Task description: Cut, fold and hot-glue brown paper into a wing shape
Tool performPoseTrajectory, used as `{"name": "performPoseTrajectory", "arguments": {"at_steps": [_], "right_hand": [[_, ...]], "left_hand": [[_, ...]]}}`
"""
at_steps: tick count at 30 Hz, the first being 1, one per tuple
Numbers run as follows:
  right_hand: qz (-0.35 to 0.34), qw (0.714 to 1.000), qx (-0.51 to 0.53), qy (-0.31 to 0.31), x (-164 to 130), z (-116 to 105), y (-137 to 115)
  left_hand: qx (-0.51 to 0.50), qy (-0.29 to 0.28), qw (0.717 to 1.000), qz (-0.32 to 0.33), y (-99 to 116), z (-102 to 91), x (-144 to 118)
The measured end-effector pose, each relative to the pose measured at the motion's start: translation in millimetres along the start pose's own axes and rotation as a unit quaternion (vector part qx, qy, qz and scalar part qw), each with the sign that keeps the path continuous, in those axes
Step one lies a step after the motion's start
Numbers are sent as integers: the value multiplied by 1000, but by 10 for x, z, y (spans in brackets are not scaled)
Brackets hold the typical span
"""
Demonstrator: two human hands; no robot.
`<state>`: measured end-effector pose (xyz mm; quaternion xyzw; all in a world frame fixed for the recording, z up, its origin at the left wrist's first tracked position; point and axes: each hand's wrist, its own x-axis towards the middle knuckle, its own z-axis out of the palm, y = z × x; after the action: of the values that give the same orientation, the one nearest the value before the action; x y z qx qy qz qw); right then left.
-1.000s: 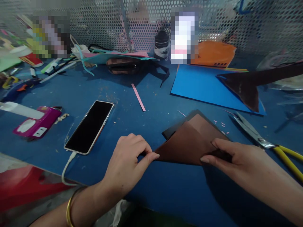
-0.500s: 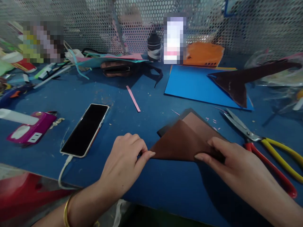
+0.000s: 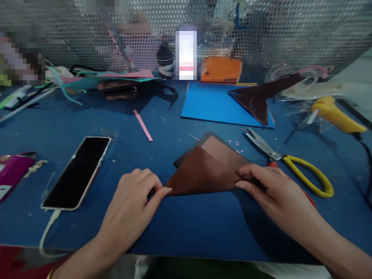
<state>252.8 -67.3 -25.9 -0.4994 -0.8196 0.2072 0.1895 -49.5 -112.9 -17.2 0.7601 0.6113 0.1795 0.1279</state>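
Head view: my left hand (image 3: 132, 203) pinches the pointy left corner of the folded brown paper (image 3: 203, 172), and my right hand (image 3: 267, 190) grips its right corner. Both hands have kept that same hold since a moment ago, and the paper has stayed flat on the blue surface (image 3: 188, 224). Only my head turned a bit, so now I see more on the right. I think I am pressing the fold down. Right of the paper lie the yellow scissors (image 3: 290, 162). Left of the paper is my phone (image 3: 77, 170). Behind the paper lies a blue sheet (image 3: 212, 104).
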Motion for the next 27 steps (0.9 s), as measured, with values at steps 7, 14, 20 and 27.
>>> {"name": "performPoseTrajectory", "arguments": {"at_steps": [7,14,20,27], "right_hand": [[-17,1000,-4,-24,-67,-218,162],[-136,989,-35,39,-77,-200,278],[-193,977,-86,24,0,-239,331],[-334,935,-120,13,152,-297,458]], "left_hand": [[1,-5,1000,17,-107,41,0],[8,-31,999,19,-179,31,-48],[25,-17,998,62,-188,-9,-48],[62,45,986,151,-214,-13,-85]]}}
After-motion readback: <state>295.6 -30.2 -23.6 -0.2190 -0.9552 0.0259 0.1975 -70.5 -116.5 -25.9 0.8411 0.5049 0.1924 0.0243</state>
